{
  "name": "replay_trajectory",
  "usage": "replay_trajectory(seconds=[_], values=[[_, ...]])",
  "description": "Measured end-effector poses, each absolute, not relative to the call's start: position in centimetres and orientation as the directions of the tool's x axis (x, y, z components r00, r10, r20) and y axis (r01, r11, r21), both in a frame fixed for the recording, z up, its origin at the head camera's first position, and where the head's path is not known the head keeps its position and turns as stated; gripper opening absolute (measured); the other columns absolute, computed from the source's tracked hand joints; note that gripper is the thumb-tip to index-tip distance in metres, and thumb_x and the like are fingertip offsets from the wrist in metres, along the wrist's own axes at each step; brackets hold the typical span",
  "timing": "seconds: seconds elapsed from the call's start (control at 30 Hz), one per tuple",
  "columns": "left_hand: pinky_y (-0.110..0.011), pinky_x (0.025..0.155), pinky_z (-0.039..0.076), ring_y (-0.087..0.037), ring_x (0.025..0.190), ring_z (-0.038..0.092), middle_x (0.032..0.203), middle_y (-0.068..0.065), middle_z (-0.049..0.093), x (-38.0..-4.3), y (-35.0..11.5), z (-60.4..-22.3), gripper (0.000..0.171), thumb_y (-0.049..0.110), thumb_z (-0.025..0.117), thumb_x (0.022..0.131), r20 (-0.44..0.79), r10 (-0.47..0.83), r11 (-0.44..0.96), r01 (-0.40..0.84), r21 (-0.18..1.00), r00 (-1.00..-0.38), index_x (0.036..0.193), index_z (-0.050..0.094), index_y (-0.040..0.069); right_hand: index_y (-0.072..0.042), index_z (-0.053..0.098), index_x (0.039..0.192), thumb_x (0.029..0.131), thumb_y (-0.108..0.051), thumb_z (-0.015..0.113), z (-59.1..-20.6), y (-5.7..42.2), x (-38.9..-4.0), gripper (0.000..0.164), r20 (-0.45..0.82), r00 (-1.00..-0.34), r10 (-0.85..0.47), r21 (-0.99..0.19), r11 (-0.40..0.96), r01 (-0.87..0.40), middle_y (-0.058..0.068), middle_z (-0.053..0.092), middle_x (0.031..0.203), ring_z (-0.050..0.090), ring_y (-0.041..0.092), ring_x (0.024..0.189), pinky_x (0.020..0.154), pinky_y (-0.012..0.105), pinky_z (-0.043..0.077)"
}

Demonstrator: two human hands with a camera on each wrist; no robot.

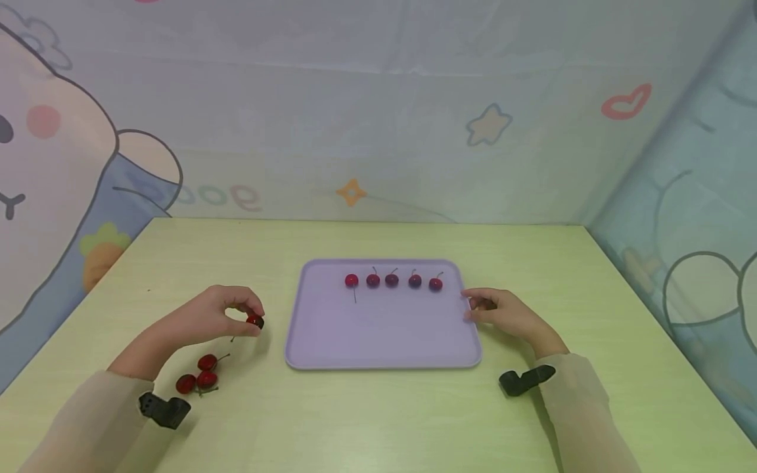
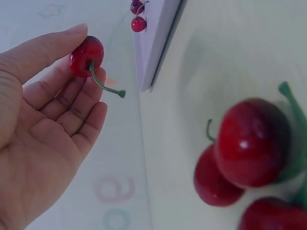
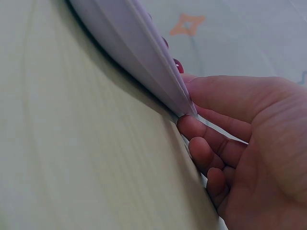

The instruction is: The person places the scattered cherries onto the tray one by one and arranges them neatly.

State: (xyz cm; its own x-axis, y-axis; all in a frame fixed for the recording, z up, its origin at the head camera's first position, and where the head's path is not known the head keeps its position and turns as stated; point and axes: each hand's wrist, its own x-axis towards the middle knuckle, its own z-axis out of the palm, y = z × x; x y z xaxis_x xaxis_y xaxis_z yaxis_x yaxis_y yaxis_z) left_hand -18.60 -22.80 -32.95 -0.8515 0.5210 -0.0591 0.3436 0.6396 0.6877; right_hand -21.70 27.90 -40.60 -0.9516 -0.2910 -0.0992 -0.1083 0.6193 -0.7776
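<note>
My left hand (image 1: 207,316) pinches a dark red cherry (image 2: 87,56) between thumb and fingertips, left of the tray and above the table. Its green stem hangs free toward the palm side in the left wrist view. My right hand (image 1: 510,316) holds the right edge of the lilac tray (image 1: 384,335), thumb and fingers at the rim, the other fingers curled beneath it in the right wrist view. A row of several cherries (image 1: 391,280) lies along the tray's far side. Three loose cherries (image 1: 207,379) sit on the table by the left wrist, stems pointing different ways.
The pale yellow-green table (image 1: 378,420) extends around the tray on all sides. Behind it hangs a printed cloth backdrop (image 1: 378,131), with another cloth side (image 1: 698,217) at the right. Each wrist wears a black camera mount (image 1: 165,410).
</note>
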Motion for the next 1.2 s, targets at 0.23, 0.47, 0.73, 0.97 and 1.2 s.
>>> replay_trajectory(seconds=[0.23, 0.47, 0.73, 0.97, 1.2], values=[[-0.029, 0.072, 0.050, -0.015, 0.091, 0.061, 0.098, -0.001, 0.066, -19.5, -21.6, -32.1, 0.023, 0.023, 0.076, 0.084, -0.037, 0.513, 0.626, 0.344, 0.699, -0.858, 0.099, 0.066, 0.009, -0.003, 0.056, 0.133, 0.088, -0.021, 0.071, -40.6, 27.9, -21.7, 0.051, -0.100, -0.950, -0.295, -0.780, 0.617, -0.109, 0.009, 0.058, 0.104, 0.049, 0.022, 0.093, 0.075, 0.025, 0.042], [-0.033, 0.077, 0.049, -0.017, 0.091, 0.062, 0.095, 0.000, 0.068, -20.7, -20.1, -31.7, 0.023, 0.025, 0.076, 0.083, -0.007, 0.477, 0.640, 0.342, 0.689, -0.879, 0.098, 0.067, 0.010, -0.003, 0.056, 0.133, 0.088, -0.019, 0.070, -40.7, 27.9, -21.7, 0.050, -0.103, -0.951, -0.293, -0.783, 0.614, -0.104, 0.008, 0.058, 0.103, 0.049, 0.022, 0.093, 0.075, 0.025, 0.043], [-0.035, 0.080, 0.049, -0.019, 0.094, 0.063, 0.099, -0.003, 0.067, -22.5, -18.0, -31.4, 0.025, 0.022, 0.076, 0.084, 0.026, 0.419, 0.652, 0.321, 0.687, -0.907, 0.103, 0.067, 0.008, -0.003, 0.057, 0.133, 0.087, -0.020, 0.071, -40.6, 27.9, -21.7, 0.050, -0.100, -0.951, -0.292, -0.786, 0.610, -0.104, 0.008, 0.058, 0.104, 0.049, 0.022, 0.094, 0.076, 0.025, 0.042], [-0.035, 0.080, 0.049, -0.021, 0.093, 0.064, 0.100, -0.007, 0.066, -23.8, -16.0, -31.5, 0.025, 0.019, 0.074, 0.085, 0.042, 0.399, 0.635, 0.309, 0.708, -0.916, 0.103, 0.067, 0.004, -0.003, 0.057, 0.132, 0.087, -0.019, 0.070, -40.6, 27.9, -21.6, 0.050, -0.105, -0.952, -0.286, -0.785, 0.611, -0.097, 0.008, 0.058, 0.104, 0.049, 0.022, 0.094, 0.076, 0.026, 0.042], [-0.036, 0.082, 0.050, -0.022, 0.094, 0.064, 0.102, -0.009, 0.068, -24.8, -14.4, -32.1, 0.025, 0.018, 0.073, 0.085, 0.042, 0.406, 0.612, 0.306, 0.729, -0.913, 0.103, 0.067, 0.003, -0.002, 0.057, 0.132, 0.088, -0.020, 0.071, -40.7, 27.8, -21.6, 0.050, -0.100, -0.951, -0.293, -0.789, 0.606, -0.104, 0.008, 0.058, 0.103, 0.049, 0.021, 0.094, 0.076, 0.024, 0.042]])
